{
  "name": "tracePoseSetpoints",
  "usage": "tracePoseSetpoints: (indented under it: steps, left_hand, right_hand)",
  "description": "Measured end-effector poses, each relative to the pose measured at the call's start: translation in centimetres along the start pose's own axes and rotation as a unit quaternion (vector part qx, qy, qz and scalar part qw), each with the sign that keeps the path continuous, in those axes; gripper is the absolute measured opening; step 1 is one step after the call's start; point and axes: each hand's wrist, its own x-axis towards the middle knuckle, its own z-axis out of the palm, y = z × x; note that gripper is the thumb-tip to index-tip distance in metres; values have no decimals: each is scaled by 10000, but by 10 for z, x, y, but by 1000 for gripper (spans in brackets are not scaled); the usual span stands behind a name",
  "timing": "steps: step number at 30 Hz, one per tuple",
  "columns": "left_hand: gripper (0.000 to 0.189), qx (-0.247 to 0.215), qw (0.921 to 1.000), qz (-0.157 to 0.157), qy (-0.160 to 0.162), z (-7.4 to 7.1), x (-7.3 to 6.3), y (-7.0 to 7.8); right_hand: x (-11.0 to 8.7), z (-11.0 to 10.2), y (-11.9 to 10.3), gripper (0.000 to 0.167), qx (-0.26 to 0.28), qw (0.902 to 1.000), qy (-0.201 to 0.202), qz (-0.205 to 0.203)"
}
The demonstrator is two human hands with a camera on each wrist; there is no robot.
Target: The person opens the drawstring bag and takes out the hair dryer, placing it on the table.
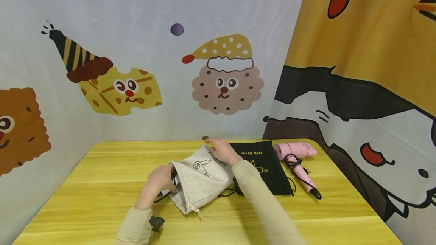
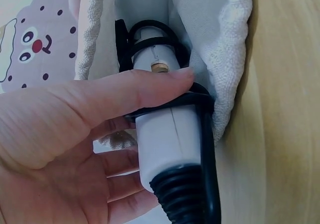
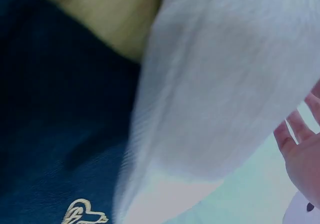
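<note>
A white hair dryer's handle [image 2: 170, 139], wound with black cord [image 2: 200, 101], sticks out of the mouth of a beige drawstring bag [image 1: 207, 182]. My left hand [image 1: 160, 180] grips this handle, thumb laid across it and fingers beneath. The dryer's far part is hidden inside the cloth. At the bag's closed end, my right hand [image 1: 223, 151] touches the fabric with fingers extended. In the right wrist view those fingers [image 3: 295, 129] show straight along the bag's edge.
A black pouch [image 1: 262, 177] lettered "Hair Dryer" lies flat right of the beige bag, under my right forearm. Beyond it is a pink hair dryer [image 1: 298, 150] with black cord round its handle. A small dark block [image 1: 156, 223] is beside my left sleeve. Printed curtains stand behind the wooden table [image 1: 102, 184].
</note>
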Motion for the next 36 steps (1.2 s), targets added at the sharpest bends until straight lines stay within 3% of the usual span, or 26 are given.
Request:
tracePoseSetpoints:
  steps: [4,8,11,18,25,36]
  left_hand:
    - [72,12,10000,5,5,0,0,0]
    - [73,3,10000,24,11,0,0,-1]
    - [74,3,10000,23,14,-1,0,0]
    - [72,28,10000,-16,38,-2,-1,0]
    - [71,7,10000,-32,58,-1,-1,-1]
    - [60,11,10000,-76,31,1,0,-3]
  right_hand:
    - [8,5,-7,43,-309,9985,-415,-204]
    - [12,12,-8,39,-583,9961,-561,-339]
    - [11,17,-6,31,-776,9959,-340,-321]
    - [6,23,1,18,-1208,9924,173,132]
    - [1,26,3,10,-1406,9880,583,253]
    - [-4,28,9,8,-1575,9829,796,526]
